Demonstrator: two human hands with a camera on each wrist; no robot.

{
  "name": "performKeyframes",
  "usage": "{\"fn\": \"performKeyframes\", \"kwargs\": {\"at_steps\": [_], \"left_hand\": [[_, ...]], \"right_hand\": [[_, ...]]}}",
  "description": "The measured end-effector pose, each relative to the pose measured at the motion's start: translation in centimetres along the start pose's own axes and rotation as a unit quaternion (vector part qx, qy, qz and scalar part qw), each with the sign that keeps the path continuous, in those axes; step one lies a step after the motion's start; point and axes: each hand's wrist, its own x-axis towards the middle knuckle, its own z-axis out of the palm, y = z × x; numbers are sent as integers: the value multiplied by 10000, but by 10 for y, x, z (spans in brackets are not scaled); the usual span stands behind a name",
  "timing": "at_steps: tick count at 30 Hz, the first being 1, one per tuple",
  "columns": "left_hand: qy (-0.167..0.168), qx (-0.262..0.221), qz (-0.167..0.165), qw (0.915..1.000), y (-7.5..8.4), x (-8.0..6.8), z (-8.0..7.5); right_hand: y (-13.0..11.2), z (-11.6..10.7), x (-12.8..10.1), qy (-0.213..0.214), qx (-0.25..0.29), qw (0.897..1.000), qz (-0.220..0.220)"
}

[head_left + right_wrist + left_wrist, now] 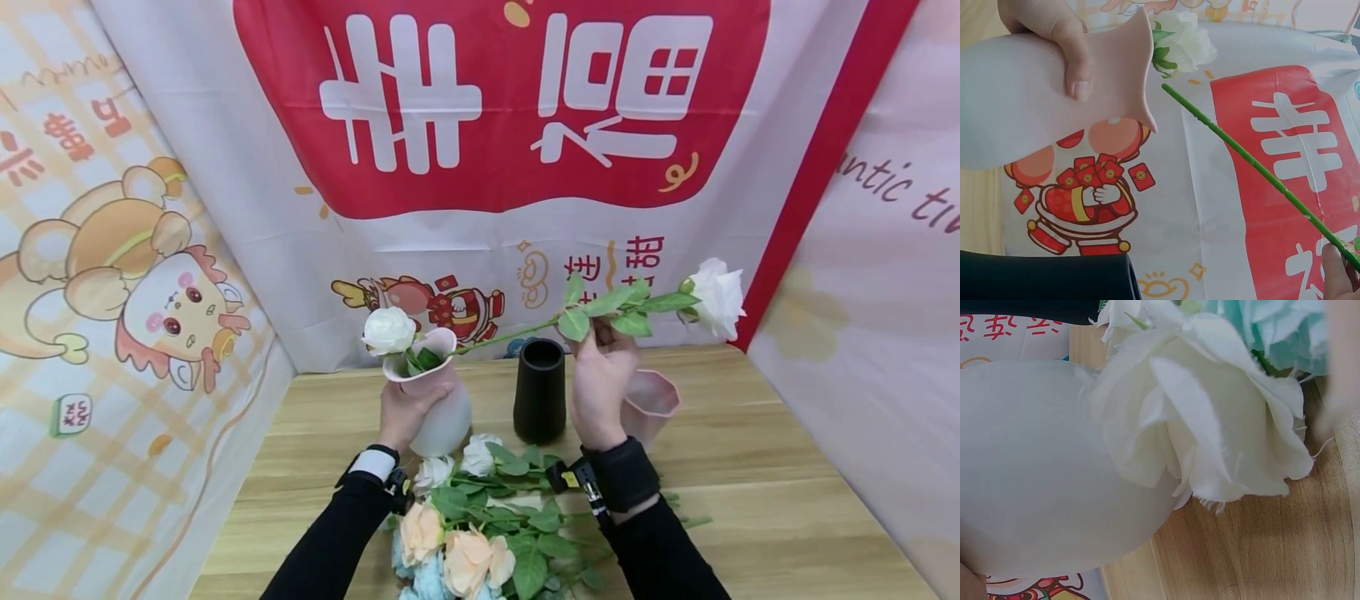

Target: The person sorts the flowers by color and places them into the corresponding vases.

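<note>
The right hand (600, 379) pinches a white rose (716, 296) held nearly level, bloom pointing right, stem end at the pink vase (438, 400), which the left hand (405, 408) grips.

We see a light wooden table (750, 500) filling the lower half of the frame. On it stand a black vase (539, 390) at centre and a pink vase (654, 402) just right of it; a bunch of artificial flowers (480, 533) lies at bottom centre
</note>
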Motion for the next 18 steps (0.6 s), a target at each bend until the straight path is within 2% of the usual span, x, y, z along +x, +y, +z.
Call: {"fn": "performKeyframes", "kwargs": {"at_steps": [7, 11, 18], "left_hand": [[-26, 60, -44, 10000, 0, 1, -1], [-42, 49, -60, 10000, 0, 0, -2], [-47, 6, 9, 10000, 1, -1, 0]], "right_hand": [[9, 7, -1, -84, -174, 9998, 66], [15, 12, -4, -321, -316, 9989, 106], [25, 25, -4, -783, -1217, 9894, 134]]}}
